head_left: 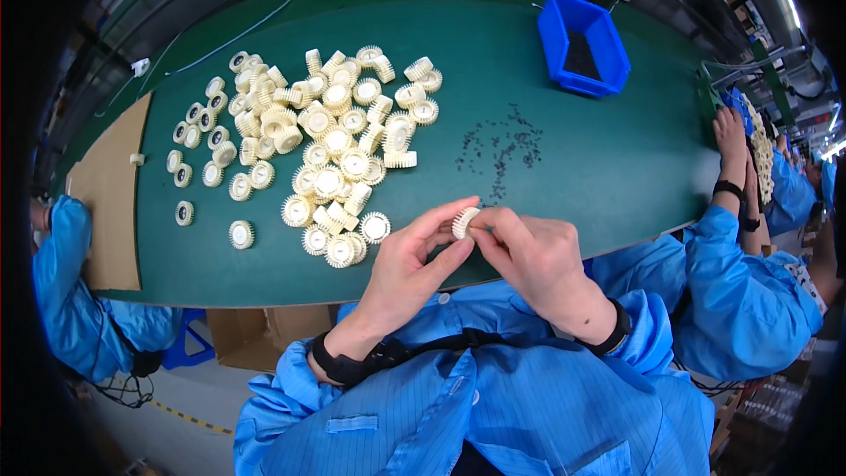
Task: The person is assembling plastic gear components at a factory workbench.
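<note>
Near the table's front edge, my left hand (414, 260) grips a cream-white toothed plastic wheel (464, 223) between thumb and fingers. My right hand (538, 256) is closed against the wheel's right side, thumb and forefinger pinched together there. Whether a small part sits in that pinch is hidden. To the left lies a large loose heap of similar cream toothed wheels (337, 141), some flat and some on edge. Just beyond my hands, many tiny black parts (502, 154) are scattered on the green table (405, 26).
A blue plastic bin (552, 35) with black contents stands at the far right. Several wheels with dark centres (217, 101) lie left of the heap. Brown cardboard (110, 203) covers the left end. Co-workers in blue sleeves (736, 273) sit at both sides. A cable (233, 42) runs along the back.
</note>
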`<state>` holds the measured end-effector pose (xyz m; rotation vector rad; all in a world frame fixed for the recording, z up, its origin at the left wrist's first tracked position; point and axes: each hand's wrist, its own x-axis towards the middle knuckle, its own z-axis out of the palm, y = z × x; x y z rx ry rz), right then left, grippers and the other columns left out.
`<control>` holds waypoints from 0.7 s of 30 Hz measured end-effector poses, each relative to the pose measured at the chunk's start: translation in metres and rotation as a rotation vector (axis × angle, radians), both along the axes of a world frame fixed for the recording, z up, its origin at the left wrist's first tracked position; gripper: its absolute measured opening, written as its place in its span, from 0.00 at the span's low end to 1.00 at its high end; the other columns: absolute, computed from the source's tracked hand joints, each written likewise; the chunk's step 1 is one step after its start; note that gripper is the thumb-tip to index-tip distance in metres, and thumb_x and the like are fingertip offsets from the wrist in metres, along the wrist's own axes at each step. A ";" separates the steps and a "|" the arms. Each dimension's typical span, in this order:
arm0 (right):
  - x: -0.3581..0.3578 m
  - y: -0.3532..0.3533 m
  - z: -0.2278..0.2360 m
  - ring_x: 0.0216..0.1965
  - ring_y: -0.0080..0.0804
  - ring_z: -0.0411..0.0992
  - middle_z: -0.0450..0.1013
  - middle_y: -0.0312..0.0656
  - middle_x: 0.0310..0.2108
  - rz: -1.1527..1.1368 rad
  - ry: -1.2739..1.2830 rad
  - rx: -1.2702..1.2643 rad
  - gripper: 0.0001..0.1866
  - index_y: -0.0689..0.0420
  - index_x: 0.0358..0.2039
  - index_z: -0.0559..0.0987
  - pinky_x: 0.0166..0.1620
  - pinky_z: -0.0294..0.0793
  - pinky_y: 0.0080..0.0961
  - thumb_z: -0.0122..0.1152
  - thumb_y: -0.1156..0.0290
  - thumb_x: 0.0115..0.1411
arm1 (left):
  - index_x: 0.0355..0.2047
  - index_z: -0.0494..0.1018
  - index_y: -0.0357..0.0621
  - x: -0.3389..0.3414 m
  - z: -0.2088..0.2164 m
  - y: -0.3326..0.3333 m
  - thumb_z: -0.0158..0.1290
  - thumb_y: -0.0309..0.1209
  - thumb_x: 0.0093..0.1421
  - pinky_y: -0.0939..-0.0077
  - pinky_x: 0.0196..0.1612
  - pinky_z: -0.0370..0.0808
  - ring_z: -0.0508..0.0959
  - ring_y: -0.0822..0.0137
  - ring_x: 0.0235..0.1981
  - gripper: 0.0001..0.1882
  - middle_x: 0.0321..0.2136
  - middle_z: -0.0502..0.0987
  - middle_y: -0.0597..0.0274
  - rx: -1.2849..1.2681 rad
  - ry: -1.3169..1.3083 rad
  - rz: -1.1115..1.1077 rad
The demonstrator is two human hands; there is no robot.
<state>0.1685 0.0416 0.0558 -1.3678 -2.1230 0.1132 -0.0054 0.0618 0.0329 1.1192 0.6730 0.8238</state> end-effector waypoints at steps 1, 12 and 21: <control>-0.002 -0.001 0.000 0.20 0.31 0.74 0.73 0.39 0.19 -0.015 0.018 -0.019 0.09 0.55 0.34 0.72 0.22 0.71 0.23 0.62 0.74 0.54 | 0.57 0.62 0.33 0.001 -0.001 0.000 0.48 0.18 0.60 0.78 0.54 0.69 0.71 0.71 0.50 0.23 0.51 0.69 0.55 0.002 0.002 0.014; 0.003 -0.004 0.001 0.20 0.26 0.74 0.74 0.40 0.19 -0.030 0.500 -0.499 0.11 0.60 0.40 0.70 0.23 0.70 0.20 0.60 0.75 0.57 | 0.49 0.71 0.37 0.009 -0.005 -0.008 0.53 0.22 0.58 0.78 0.43 0.77 0.79 0.70 0.38 0.17 0.37 0.78 0.55 0.033 0.147 0.189; -0.002 -0.002 0.000 0.17 0.30 0.73 0.73 0.40 0.17 -0.079 0.431 -0.430 0.11 0.59 0.37 0.69 0.22 0.71 0.24 0.61 0.77 0.54 | 0.40 0.74 0.36 0.017 -0.006 -0.008 0.55 0.21 0.54 0.78 0.39 0.78 0.82 0.69 0.35 0.12 0.30 0.81 0.57 0.152 0.242 0.315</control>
